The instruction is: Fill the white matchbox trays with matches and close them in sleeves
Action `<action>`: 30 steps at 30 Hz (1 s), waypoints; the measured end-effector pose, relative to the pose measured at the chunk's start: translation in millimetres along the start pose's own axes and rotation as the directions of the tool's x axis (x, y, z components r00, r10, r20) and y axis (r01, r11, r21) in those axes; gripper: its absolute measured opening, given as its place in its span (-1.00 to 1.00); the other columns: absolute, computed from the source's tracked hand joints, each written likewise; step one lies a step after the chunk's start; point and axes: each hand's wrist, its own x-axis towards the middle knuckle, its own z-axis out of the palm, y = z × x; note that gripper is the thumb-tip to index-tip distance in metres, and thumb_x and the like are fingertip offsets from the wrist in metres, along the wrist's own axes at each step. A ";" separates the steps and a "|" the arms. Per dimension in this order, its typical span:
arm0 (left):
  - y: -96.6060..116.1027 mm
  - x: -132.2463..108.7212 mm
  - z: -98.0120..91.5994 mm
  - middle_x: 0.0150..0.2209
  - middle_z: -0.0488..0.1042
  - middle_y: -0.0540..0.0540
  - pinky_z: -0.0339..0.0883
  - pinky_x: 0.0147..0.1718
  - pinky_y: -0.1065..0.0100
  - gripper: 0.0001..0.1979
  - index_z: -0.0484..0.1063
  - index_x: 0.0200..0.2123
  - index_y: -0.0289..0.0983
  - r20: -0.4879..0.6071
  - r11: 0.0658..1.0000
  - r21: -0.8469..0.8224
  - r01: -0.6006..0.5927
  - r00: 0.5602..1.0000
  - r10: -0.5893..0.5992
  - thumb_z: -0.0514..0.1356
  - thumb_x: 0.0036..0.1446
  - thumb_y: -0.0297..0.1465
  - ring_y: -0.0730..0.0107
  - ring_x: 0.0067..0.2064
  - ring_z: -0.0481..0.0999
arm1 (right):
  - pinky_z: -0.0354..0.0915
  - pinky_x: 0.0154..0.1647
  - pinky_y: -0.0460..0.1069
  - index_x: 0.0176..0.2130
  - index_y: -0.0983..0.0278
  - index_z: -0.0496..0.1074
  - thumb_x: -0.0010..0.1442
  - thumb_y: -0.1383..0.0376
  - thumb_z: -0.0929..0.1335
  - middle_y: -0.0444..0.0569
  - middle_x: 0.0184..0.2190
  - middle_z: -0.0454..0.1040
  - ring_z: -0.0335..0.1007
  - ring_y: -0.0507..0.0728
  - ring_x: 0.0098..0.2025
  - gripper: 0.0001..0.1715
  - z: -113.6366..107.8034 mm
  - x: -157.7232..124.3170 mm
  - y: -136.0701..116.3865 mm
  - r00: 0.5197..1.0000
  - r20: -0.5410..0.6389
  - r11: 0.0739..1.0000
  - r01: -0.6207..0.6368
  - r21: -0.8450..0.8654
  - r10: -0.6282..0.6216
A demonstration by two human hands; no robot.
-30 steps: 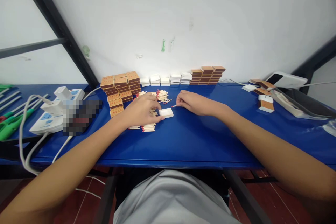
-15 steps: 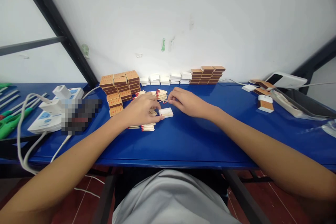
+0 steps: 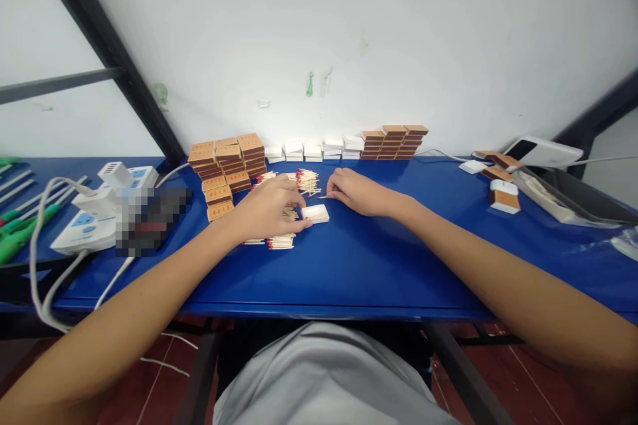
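Note:
A small white matchbox tray (image 3: 316, 213) lies on the blue table (image 3: 359, 265), with a few matches in it. My left hand (image 3: 269, 207) rests beside it, fingers curled, thumb and fingertips touching the tray's left edge. My right hand (image 3: 355, 190) sits just beyond the tray, fingers pinched on a single match (image 3: 323, 197) with a red head. A loose pile of matches (image 3: 305, 181) lies behind the hands. A neat bundle of matches (image 3: 280, 242) lies near my left wrist.
Stacks of brown matchboxes (image 3: 226, 166) stand at the back left and more brown stacks (image 3: 393, 141) at the back right, with white trays (image 3: 314, 150) between. Power strips and cables (image 3: 94, 212) are on the left, green-handled tools (image 3: 20, 226) farther left. Boxes and a device (image 3: 543, 153) lie right.
My right hand reached to the match pile, then drew back a little with one match pinched. My left hand stayed on the tray.

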 end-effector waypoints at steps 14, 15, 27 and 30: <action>0.1 -0.5 0.5 -0.21 0.57 -0.16 0.32 0.11 0.06 -0.67 0.67 -0.22 -0.26 0.003 1.000 0.016 -0.002 1.000 0.002 0.35 0.26 -0.09 0.11 -0.08 0.49 | 0.27 0.04 0.11 -0.05 0.25 0.47 0.47 0.28 0.26 0.10 -0.12 0.40 0.35 0.26 -0.03 -0.79 13.3 10.3 -10.9 0.996 -0.064 0.996 0.068 0.049 -0.065; -0.3 -0.7 0.6 -0.21 0.57 -0.16 0.32 0.11 0.06 -0.68 0.67 -0.22 -0.25 0.000 1.000 0.012 0.000 1.000 0.000 0.35 0.26 -0.09 0.12 -0.08 0.48 | 0.27 0.02 0.10 -0.08 0.25 0.48 0.47 0.27 0.26 0.10 -0.13 0.40 0.34 0.26 -0.04 -0.79 12.5 10.1 -10.7 0.996 -0.062 0.997 0.067 0.046 -0.064; -0.2 -0.3 0.4 -0.24 0.56 -0.14 0.32 0.10 0.07 -0.69 0.66 -0.22 -0.25 0.004 1.000 0.018 0.003 1.000 -0.003 0.36 0.25 -0.11 0.12 -0.09 0.49 | 0.30 -0.05 0.13 -0.20 0.27 0.46 0.43 0.25 0.29 0.15 -0.15 0.47 0.37 0.27 -0.11 -0.80 -0.5 3.0 -15.1 1.000 -0.020 0.999 -0.001 0.046 0.002; -0.3 0.0 0.2 -0.26 0.56 -0.13 0.33 0.07 0.08 -0.70 0.67 -0.23 -0.24 -0.003 1.000 0.017 0.000 1.000 0.000 0.36 0.25 -0.11 0.13 -0.11 0.49 | 0.30 -0.08 0.12 -0.20 0.25 0.45 0.44 0.23 0.28 0.14 -0.13 0.47 0.38 0.25 -0.12 -0.79 -11.1 -4.1 -25.9 0.998 -0.057 0.997 0.010 0.073 -0.006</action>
